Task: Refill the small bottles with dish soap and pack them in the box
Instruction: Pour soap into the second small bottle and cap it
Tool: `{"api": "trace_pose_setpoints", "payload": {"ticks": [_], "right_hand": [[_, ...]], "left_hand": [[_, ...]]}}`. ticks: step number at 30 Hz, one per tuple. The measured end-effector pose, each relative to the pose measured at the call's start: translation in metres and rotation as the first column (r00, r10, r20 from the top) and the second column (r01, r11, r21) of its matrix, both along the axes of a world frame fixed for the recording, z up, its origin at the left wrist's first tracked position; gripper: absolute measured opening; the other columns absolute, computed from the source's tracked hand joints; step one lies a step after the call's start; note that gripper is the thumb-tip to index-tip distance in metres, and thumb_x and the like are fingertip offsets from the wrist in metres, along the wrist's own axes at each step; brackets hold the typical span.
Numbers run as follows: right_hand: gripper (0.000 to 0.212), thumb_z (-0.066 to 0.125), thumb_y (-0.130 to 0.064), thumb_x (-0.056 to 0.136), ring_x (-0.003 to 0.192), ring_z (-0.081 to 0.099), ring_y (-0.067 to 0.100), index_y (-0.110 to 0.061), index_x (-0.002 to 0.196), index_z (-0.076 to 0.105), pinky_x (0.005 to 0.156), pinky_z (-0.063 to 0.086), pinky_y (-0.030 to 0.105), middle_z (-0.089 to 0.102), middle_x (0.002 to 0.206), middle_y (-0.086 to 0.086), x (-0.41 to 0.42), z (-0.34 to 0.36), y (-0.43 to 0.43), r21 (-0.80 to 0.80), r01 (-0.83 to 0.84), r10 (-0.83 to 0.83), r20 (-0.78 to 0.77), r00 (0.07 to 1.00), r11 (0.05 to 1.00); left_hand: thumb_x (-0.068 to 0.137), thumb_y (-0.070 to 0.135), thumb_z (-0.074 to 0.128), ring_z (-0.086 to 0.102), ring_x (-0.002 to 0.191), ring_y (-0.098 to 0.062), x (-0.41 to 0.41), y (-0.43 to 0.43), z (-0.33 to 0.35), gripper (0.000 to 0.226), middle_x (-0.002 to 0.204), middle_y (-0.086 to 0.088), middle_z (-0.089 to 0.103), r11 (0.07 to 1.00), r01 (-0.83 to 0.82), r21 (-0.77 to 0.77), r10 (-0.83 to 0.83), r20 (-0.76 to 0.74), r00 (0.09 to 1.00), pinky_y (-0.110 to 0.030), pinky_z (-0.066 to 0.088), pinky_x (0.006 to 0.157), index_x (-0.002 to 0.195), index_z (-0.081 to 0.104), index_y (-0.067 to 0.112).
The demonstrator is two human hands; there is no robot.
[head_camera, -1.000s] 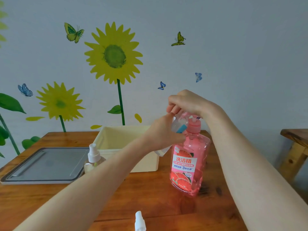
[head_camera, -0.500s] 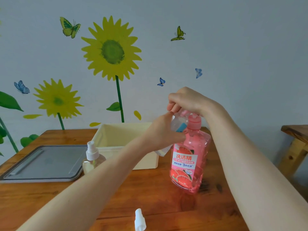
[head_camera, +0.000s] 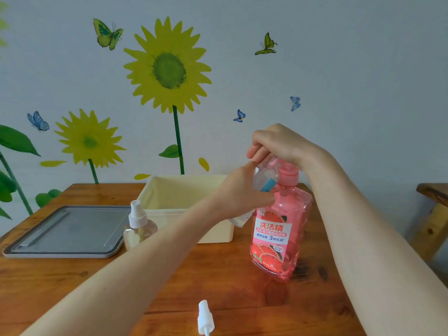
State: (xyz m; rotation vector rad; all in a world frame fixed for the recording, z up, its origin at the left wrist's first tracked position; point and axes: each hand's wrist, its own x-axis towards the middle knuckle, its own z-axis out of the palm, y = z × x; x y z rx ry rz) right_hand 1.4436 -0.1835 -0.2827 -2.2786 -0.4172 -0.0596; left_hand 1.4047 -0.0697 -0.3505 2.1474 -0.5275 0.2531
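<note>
A tall pink dish soap bottle (head_camera: 278, 234) with a pump top stands on the wooden table (head_camera: 184, 270). My right hand (head_camera: 278, 143) is curled over its pump head. My left hand (head_camera: 240, 194) grips a small clear bottle (head_camera: 264, 178) with a blue label, held tilted with its mouth up under the pump spout. A second small bottle (head_camera: 139, 226) with a white spray cap stands left of the cream box (head_camera: 186, 190). A loose white spray cap (head_camera: 205, 317) lies near the table's front edge.
A grey lid or tray (head_camera: 68, 232) lies flat at the table's left. The cream box sits open behind my left arm. A wooden stool (head_camera: 434, 204) stands off the table's right side. The wall behind carries sunflower and butterfly stickers.
Both hands and bottles hold nearly the same pose at the pump. The view shifted slightly as my head moved.
</note>
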Motion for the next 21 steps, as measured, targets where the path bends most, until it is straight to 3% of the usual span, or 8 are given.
{"api": "trace_pose_setpoints", "payload": {"ticks": [3,8,11,13,17,21], "right_hand": [[0.031,0.042,-0.02,0.079,0.063,0.065,0.009,-0.005,0.077,0.07,0.057,0.044,0.023,0.071,0.062,-0.005,-0.002,-0.007,-0.001,0.003,0.005,-0.005,-0.003,1.0,1.0],[0.033,0.041,-0.02,0.082,0.07,0.061,0.015,-0.003,0.087,0.069,0.059,0.042,0.024,0.07,0.08,0.003,-0.007,0.004,0.006,-0.137,-0.003,-0.002,-0.038,0.999,0.991],[0.033,0.041,-0.022,0.08,0.066,0.061,0.016,-0.004,0.082,0.07,0.063,0.043,0.025,0.072,0.075,0.002,-0.003,0.008,0.003,-0.076,0.004,-0.005,-0.015,1.0,0.997],[0.032,0.042,-0.022,0.08,0.064,0.063,0.012,-0.006,0.08,0.07,0.057,0.043,0.023,0.071,0.069,-0.002,-0.002,0.003,0.001,-0.057,0.012,-0.012,0.005,1.0,0.998],[0.031,0.042,-0.02,0.081,0.065,0.064,0.011,-0.004,0.08,0.069,0.057,0.045,0.022,0.069,0.071,-0.002,-0.002,-0.006,0.001,-0.031,0.002,-0.002,-0.003,1.0,1.0],[0.032,0.041,-0.022,0.083,0.071,0.061,0.016,-0.004,0.085,0.068,0.061,0.045,0.025,0.069,0.081,0.004,-0.005,0.003,0.005,-0.132,-0.006,0.001,-0.033,0.999,0.991]], "left_hand": [[0.073,0.017,0.068,0.056,0.057,-0.008,-0.001,-0.002,-0.006,0.038,0.074,0.004,0.058,1.0,0.013,-0.008,-0.013,-0.014,1.0,-0.012,0.043,0.044,0.104,0.046,0.021],[0.075,0.02,0.068,0.053,0.053,-0.005,-0.004,0.002,0.005,0.036,0.07,0.008,0.054,0.999,0.013,0.031,-0.013,-0.017,1.0,-0.008,0.039,0.041,0.099,0.043,0.025],[0.074,0.02,0.069,0.054,0.051,-0.004,-0.001,0.003,0.008,0.034,0.069,0.009,0.053,1.0,-0.004,0.023,0.004,0.019,1.0,-0.005,0.038,0.037,0.094,0.042,0.028],[0.072,0.016,0.068,0.053,0.047,0.001,0.001,0.0,0.001,0.035,0.067,0.008,0.053,1.0,0.015,-0.019,-0.015,0.014,1.0,-0.006,0.037,0.037,0.089,0.042,0.032],[0.072,0.016,0.068,0.052,0.049,-0.003,0.001,-0.002,-0.009,0.039,0.068,0.007,0.055,1.0,0.011,-0.023,-0.011,0.008,1.0,-0.011,0.039,0.041,0.099,0.043,0.026],[0.074,0.019,0.068,0.053,0.055,-0.005,0.0,0.002,0.002,0.037,0.07,0.009,0.053,0.999,0.011,0.051,-0.012,0.012,1.0,-0.007,0.038,0.041,0.1,0.042,0.025]]}}
